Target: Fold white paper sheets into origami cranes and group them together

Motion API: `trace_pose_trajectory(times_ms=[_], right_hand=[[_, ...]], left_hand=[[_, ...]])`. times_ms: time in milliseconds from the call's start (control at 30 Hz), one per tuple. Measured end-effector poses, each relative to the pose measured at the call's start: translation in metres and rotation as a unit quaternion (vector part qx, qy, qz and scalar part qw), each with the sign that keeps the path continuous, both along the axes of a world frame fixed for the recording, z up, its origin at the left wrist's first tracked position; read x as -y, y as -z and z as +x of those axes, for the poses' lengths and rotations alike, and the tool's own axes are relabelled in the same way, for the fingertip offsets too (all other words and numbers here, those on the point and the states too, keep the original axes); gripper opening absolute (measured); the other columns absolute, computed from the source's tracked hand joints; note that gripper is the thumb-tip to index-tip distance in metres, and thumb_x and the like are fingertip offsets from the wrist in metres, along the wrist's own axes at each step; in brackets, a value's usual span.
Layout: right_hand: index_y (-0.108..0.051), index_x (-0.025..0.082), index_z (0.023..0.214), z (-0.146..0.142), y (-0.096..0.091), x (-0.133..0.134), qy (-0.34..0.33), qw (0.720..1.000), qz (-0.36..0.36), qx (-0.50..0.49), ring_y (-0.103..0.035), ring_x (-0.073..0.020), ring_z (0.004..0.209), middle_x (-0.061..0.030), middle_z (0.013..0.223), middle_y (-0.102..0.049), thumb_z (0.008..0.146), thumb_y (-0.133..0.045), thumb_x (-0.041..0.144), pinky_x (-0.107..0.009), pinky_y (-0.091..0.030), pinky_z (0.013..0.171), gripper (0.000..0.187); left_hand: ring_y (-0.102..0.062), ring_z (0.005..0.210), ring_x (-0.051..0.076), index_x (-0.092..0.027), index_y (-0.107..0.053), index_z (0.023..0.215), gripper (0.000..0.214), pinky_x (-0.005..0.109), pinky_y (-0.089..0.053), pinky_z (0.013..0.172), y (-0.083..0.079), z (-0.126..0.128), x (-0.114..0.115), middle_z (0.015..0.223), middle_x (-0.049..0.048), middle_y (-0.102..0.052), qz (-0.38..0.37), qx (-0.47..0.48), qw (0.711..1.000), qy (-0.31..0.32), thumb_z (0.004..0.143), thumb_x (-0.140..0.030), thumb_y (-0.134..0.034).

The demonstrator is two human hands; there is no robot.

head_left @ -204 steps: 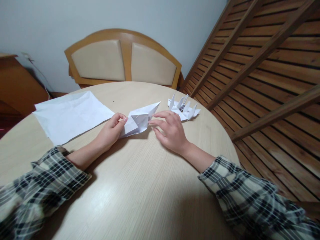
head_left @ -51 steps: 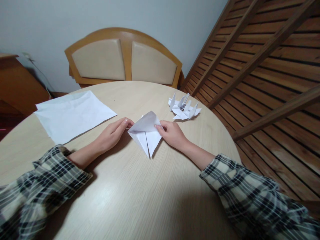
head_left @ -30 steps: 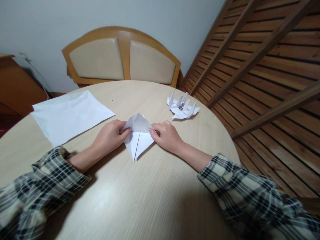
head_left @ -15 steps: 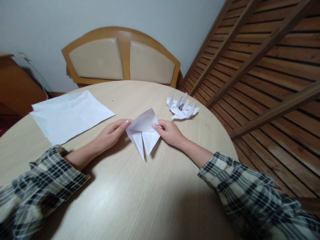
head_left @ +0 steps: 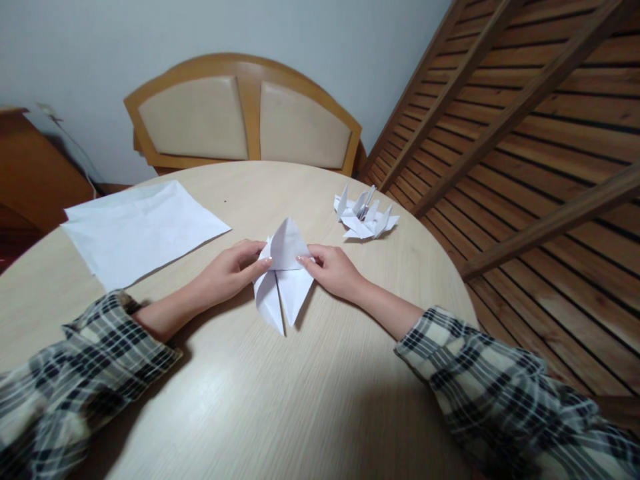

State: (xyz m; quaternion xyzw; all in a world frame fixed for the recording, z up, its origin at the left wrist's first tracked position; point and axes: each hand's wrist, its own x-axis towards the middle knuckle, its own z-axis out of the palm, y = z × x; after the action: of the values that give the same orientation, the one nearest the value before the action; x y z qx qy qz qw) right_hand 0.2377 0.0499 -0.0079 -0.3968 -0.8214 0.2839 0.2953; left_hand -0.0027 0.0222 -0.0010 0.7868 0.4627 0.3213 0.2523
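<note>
A partly folded sheet of white origami paper [head_left: 294, 290] is held just over the middle of the table, its two split points facing me and a curved flap standing up at the far side. My left hand [head_left: 237, 268] is closed on its left edge, thumb on top near the crease. On the opposite edge, my right hand [head_left: 334, 268] grips the paper between thumb and fingers. The fingers beneath the paper are partly hidden.
Several folded paper cranes [head_left: 365, 217] sit together at the far right of the round table [head_left: 240, 413]. Loose white sheets [head_left: 145, 233] lie at the left. Behind the table stands a padded chair [head_left: 245, 120]; a slatted wooden wall [head_left: 525, 167] rises at right.
My left thumb has slid inward onto the paper, and both sides are drawn closer together. The upper flap now looks narrower and more curved, and the split points have come nearer to me.
</note>
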Motion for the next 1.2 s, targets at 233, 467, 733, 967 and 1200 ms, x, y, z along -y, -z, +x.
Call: trace_pose_trajectory(times_ms=[233,467,733,967,1200], right_hand=[[-0.055,0.018,0.069,-0.005,-0.005,0.007,-0.018,0.994,0.094,0.061,-0.044,-0.0115,0.062,0.0039,0.061,-0.049,0.099,-0.050,0.028,-0.030,-0.032,0.075,0.032],[-0.058,0.018,0.072,-0.010,-0.006,0.010,-0.032,0.993,0.090,0.068,-0.046,-0.0117,0.064,0.0033,0.064,-0.053,0.100,-0.050,0.028,-0.029,-0.032,0.077,0.031],[-0.057,0.018,0.072,-0.014,-0.004,0.013,-0.004,0.999,0.036,0.027,-0.046,-0.0109,0.060,0.0031,0.063,-0.050,0.098,-0.049,0.030,-0.027,-0.028,0.062,0.030],[-0.056,0.018,0.071,-0.007,-0.004,0.005,0.026,1.000,0.011,0.011,-0.047,-0.0119,0.062,0.0026,0.063,-0.051,0.096,-0.051,0.032,-0.028,-0.028,0.062,0.030],[-0.059,0.018,0.073,-0.003,-0.001,0.001,0.022,0.999,-0.020,-0.016,-0.046,-0.0122,0.064,0.0026,0.065,-0.050,0.096,-0.051,0.033,-0.027,-0.029,0.062,0.028]], left_hand=[[-0.064,0.086,0.023,-0.018,-0.069,0.096,0.037,0.037,-0.051,0.079,0.004,-0.001,-0.003,0.094,0.0082,-0.070,0.010,-0.030,0.999,-0.024,0.093,-0.052,-0.053],[-0.055,0.070,0.019,-0.019,-0.058,0.085,0.038,0.030,-0.041,0.063,0.000,0.004,-0.002,0.077,0.0025,-0.061,0.036,-0.062,0.996,-0.049,0.092,-0.056,-0.053],[-0.054,0.070,0.023,-0.023,-0.046,0.088,0.043,0.031,-0.034,0.061,-0.002,0.009,-0.001,0.074,0.0023,-0.056,0.072,-0.142,0.983,-0.091,0.086,-0.063,-0.062],[-0.051,0.068,0.021,-0.023,-0.044,0.079,0.038,0.035,-0.038,0.062,-0.006,0.007,0.001,0.072,0.0032,-0.054,0.100,-0.115,0.988,-0.015,0.099,-0.054,-0.036],[-0.051,0.071,0.022,-0.023,-0.044,0.074,0.032,0.036,-0.039,0.067,-0.004,0.006,0.000,0.070,0.0025,-0.052,0.111,-0.115,0.987,-0.018,0.100,-0.041,-0.038]])
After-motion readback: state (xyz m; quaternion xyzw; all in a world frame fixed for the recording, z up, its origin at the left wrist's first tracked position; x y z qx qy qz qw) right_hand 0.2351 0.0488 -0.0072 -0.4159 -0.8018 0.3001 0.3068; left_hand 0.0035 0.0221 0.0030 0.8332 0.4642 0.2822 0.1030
